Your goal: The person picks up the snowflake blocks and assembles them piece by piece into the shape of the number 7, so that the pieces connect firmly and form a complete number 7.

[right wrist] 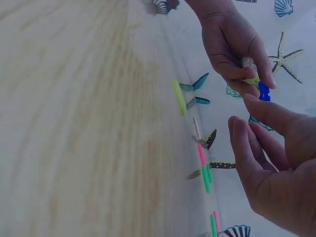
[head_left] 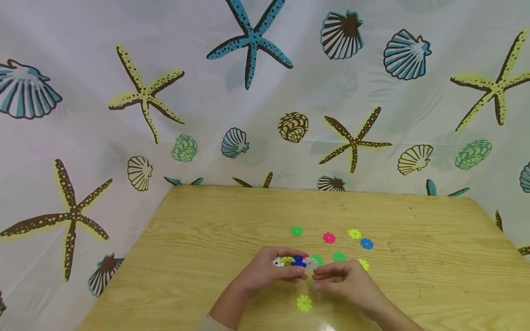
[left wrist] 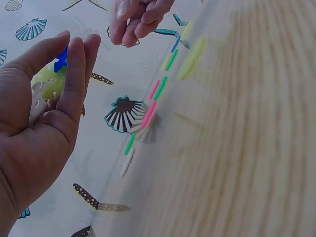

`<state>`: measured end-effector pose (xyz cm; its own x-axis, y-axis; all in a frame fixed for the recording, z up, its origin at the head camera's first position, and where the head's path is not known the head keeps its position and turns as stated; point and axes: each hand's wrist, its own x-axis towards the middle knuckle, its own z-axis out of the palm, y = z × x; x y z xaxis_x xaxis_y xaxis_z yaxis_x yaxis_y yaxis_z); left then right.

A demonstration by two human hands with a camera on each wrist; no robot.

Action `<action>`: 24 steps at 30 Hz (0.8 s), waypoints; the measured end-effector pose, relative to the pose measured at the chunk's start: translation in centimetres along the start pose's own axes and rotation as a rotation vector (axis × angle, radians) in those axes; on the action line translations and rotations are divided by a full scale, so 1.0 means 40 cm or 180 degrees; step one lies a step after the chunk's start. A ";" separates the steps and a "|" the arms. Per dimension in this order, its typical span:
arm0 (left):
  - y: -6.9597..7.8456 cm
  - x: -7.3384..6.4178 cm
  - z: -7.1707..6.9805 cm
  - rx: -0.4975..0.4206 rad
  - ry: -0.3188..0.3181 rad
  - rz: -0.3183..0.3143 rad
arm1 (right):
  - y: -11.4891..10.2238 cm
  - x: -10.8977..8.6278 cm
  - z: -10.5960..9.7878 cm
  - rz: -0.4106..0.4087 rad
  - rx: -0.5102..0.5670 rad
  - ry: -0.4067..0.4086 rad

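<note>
My left hand (head_left: 267, 269) pinches a short row of joined notched plastic discs between thumb and fingers. The row has a white disc (head_left: 277, 262), a yellow disc (head_left: 287, 260) and a blue disc (head_left: 298, 261); the fingers cover parts of them. In the left wrist view, the blue disc (left wrist: 60, 60) is at the fingertips and the white disc (left wrist: 37, 101) nearer the palm. To the right, my right hand (head_left: 352, 280) is raised above the table with its fingers loosely bent. A gap shows between thumb and fingers of the right hand (right wrist: 276, 163), which holds nothing.
Loose discs lie flat on the wooden table (head_left: 207, 220): green (head_left: 296, 231), pink (head_left: 329, 237), yellow (head_left: 354, 234), blue (head_left: 366, 243), and others beyond the hands. A yellow disc (head_left: 304, 303) lies nearest. A patterned curtain (head_left: 265, 105) encloses the back and sides.
</note>
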<state>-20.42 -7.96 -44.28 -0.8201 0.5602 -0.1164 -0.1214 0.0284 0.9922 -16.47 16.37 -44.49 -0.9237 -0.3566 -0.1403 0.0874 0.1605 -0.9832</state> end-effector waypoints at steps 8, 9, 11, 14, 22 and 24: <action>0.005 -0.009 -0.048 0.0152 0.0131 -0.0018 | 0.017 0.010 0.019 -0.0027 -0.0153 -0.0186; 0.004 -0.010 -0.056 0.0147 0.0139 -0.0013 | 0.019 0.011 0.022 -0.0054 -0.0174 -0.0197; 0.004 -0.012 -0.068 0.0124 0.0148 -0.0022 | 0.022 0.013 0.026 -0.0086 -0.0193 -0.0213; 0.002 -0.016 -0.083 0.0101 0.0162 -0.0039 | 0.024 0.016 0.033 -0.0093 -0.0245 -0.0207; -0.003 -0.023 -0.101 0.0088 0.0113 -0.0052 | 0.029 0.012 0.049 -0.0142 -0.0389 -0.0227; -0.004 -0.023 -0.103 0.0086 0.0107 -0.0077 | 0.031 0.012 0.051 -0.0119 -0.0422 -0.0233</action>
<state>-21.96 -11.90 -44.50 -0.8356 0.5309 -0.1413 -0.1266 0.0642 0.9899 -16.05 14.52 -46.00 -0.8953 -0.4299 -0.1168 -0.0010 0.2642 -0.9645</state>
